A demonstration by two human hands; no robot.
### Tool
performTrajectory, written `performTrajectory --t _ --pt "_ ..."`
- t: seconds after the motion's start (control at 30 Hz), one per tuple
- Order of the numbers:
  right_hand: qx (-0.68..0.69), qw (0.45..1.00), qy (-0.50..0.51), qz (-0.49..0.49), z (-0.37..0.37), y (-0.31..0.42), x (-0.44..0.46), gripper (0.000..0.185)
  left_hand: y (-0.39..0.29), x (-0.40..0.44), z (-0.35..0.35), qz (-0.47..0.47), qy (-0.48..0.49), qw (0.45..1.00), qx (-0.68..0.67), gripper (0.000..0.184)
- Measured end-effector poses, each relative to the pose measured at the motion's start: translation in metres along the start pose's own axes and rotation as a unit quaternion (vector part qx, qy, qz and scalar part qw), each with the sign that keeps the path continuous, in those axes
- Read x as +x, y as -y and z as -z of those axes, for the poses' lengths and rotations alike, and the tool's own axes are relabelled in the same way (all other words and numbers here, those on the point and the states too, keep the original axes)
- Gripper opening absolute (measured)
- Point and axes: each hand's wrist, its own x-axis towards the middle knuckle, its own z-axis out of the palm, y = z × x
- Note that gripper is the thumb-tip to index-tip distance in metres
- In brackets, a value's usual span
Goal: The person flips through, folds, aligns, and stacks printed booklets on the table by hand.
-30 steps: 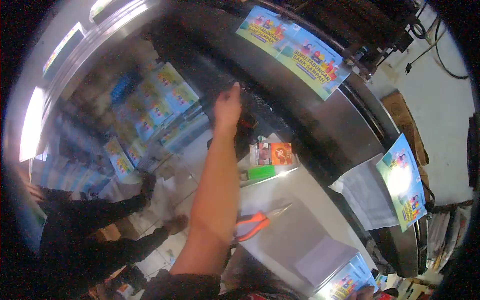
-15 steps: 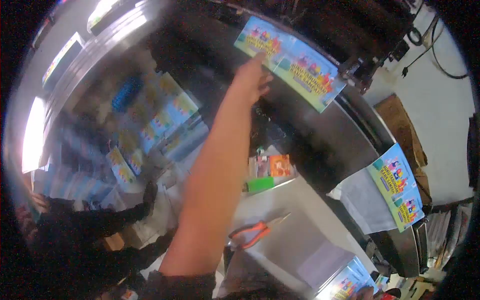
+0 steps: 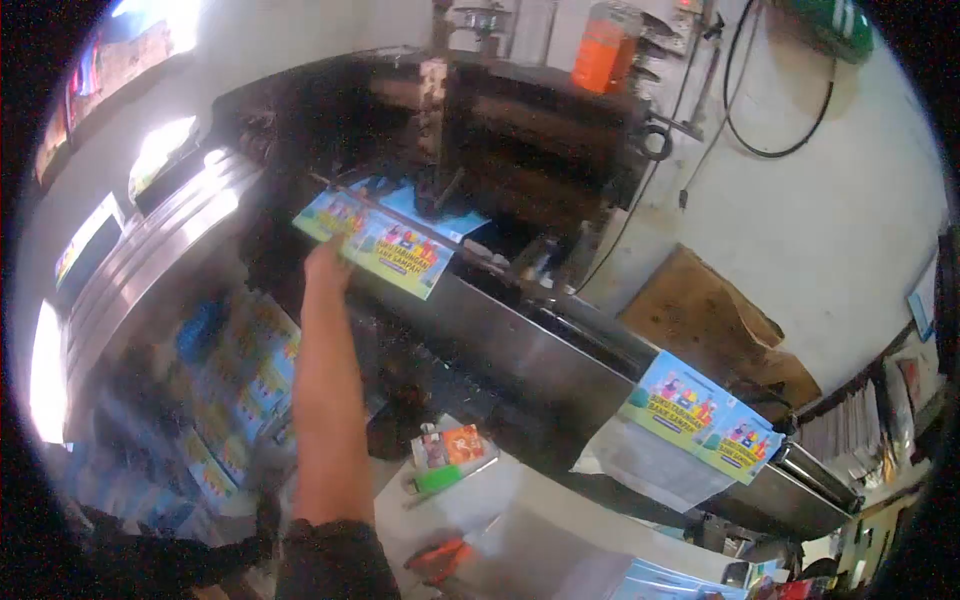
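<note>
My left hand (image 3: 328, 264) reaches forward on the left of the dark machine. Its fingers are closed at the lower edge of a printed blue-and-yellow sheet (image 3: 405, 258), which lies under a thin bar on the machine (image 3: 520, 340). More blue sheet shows behind that bar. A second printed sheet (image 3: 690, 415) lies on the machine's right part, over a pale translucent sheet (image 3: 660, 475). My right hand is not visible.
Orange-handled pliers (image 3: 438, 558), a green lighter (image 3: 437, 479) and an orange pack (image 3: 461, 444) lie on the pale surface (image 3: 520, 510). Printed stacks (image 3: 262, 385) stand at left, near dark sleeves (image 3: 165, 560). Cardboard (image 3: 700, 310) leans behind the machine.
The view has swung up and turned. My left hand has moved from the dark machine surface to the printed sheet's edge. The hand at the lower right has gone out of sight.
</note>
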Motion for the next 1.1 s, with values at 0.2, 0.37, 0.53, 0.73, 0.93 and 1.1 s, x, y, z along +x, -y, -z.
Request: performTrajectory --t 0.2,0.37,0.53,0.73,0.93,1.1 --pt "-0.068 0.996 -0.032 0.056 -0.004 -0.022 -0.006 0.022 -0.019 -0.145 0.030 0.002 -0.100 0.995 -0.001 0.036" --pt "-0.056 0.998 -0.003 0.042 0.006 -0.030 -0.010 0.026 -0.034 -0.273 0.086 -0.236 -0.071 0.943 0.226 0.036" --pt "-0.093 0.966 -0.211 0.117 0.008 -0.041 -0.012 0.048 -0.102 -0.478 -0.048 -0.187 0.002 0.979 -0.082 0.041" --pt "0.061 0.891 -0.353 0.280 0.042 0.013 0.016 0.101 -0.101 -0.618 -0.137 -0.102 0.197 0.939 -0.261 0.052" --pt "0.032 0.798 -0.491 0.347 0.088 -0.030 -0.002 0.051 -0.089 -0.688 -0.192 0.094 0.289 0.910 -0.282 0.060" --pt "0.265 0.784 -0.529 0.188 0.086 -0.066 -0.018 0.014 -0.067 -0.671 -0.183 -0.153 0.534 0.828 -0.077 0.065"
